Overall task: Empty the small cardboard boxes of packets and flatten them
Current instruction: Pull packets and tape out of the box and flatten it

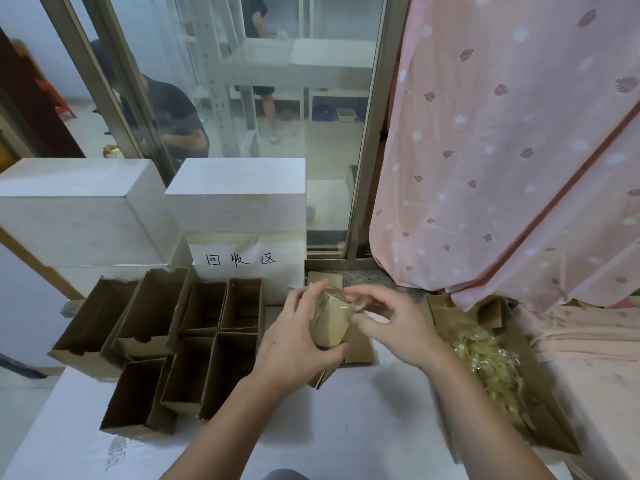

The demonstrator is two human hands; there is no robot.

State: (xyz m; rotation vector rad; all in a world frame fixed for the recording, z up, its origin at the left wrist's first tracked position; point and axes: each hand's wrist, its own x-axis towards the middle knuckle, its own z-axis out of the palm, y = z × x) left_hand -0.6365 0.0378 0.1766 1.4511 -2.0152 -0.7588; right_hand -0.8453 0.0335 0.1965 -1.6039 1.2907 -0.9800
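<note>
While two hands grip one box, eight open boxes

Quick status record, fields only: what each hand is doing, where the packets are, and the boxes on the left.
left hand: grips small taped box from the side
right hand: pinches at the box's taped top
packets: piled in large open carton, right
empty open boxes: clustered upright, left
flattened cardboard: under the hands

Soft, even indoor light, faint shadows, hazy glass reflections, slight motion blur, and wide-angle bending at the edges.
</note>
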